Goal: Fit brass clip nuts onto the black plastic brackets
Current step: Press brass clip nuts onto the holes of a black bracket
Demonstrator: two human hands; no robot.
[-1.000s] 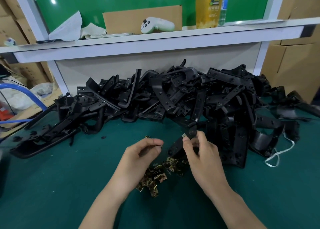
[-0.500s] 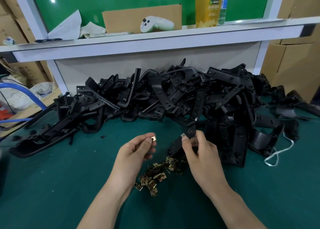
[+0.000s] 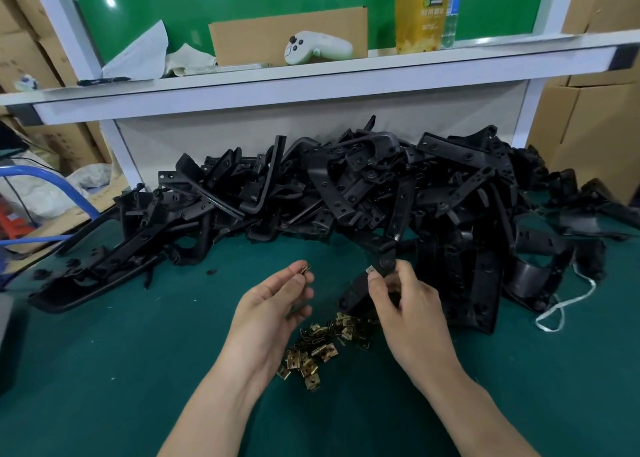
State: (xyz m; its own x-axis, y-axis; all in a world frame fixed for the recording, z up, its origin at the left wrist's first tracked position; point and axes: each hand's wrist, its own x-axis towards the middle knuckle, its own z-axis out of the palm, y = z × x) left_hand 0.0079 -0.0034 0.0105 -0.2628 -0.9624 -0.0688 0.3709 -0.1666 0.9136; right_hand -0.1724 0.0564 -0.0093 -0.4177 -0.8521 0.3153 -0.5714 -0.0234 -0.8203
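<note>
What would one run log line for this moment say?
left hand: pinches one clip nut | right hand: holds black bracket, metal clip at its tip | loose clip nuts: piled on green mat between hands

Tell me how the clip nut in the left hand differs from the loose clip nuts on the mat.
The held clip nut is one piece; the loose clip nuts form a heap. The held clip nut is pinched at the fingertips of the left hand, off the green mat; the loose clip nuts lie on it, between the left hand and the right hand. Both are small and brass-coloured.
</note>
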